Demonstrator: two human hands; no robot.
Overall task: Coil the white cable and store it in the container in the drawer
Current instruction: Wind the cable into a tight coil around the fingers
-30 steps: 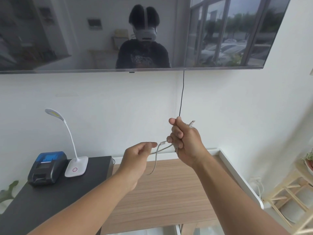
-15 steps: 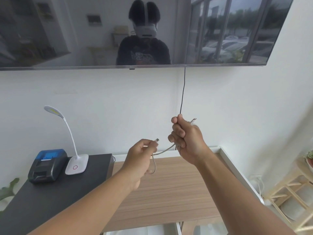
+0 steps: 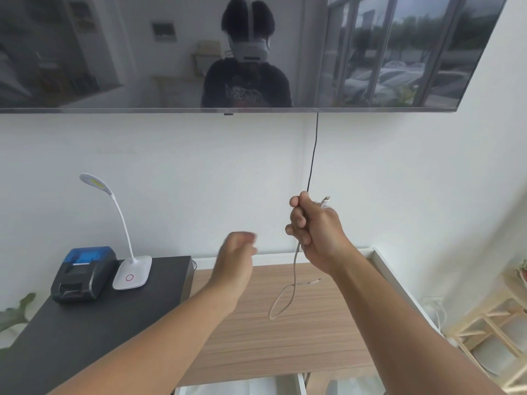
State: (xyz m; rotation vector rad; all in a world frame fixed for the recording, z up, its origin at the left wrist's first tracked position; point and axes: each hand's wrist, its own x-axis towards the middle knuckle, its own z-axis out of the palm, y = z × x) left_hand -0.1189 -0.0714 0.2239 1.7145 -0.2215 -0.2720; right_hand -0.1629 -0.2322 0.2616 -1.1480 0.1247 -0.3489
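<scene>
My right hand (image 3: 315,226) is raised above the wooden desk, fist shut on the white cable (image 3: 293,276). One plug sticks out above the fist. The rest of the cable hangs down from the fist in a loop, and its free plug end dangles to the right of the loop. My left hand (image 3: 236,256) is blurred, to the left of the cable, fingers curled and nothing visible in it. A white open drawer (image 3: 242,387) shows at the bottom edge below the desk; its container is not visible.
A wooden desk (image 3: 285,337) lies below the hands. On a black cabinet (image 3: 85,332) to the left stand a white desk lamp (image 3: 128,252) and a black-and-blue printer (image 3: 82,273). A wall screen (image 3: 228,52) hangs above, with a black cord (image 3: 313,155) dropping from it. A wooden rack (image 3: 496,329) stands at right.
My left hand has let go of the cable's free end and pulled back to the left. The released cable now hangs down from my right fist in a loop.
</scene>
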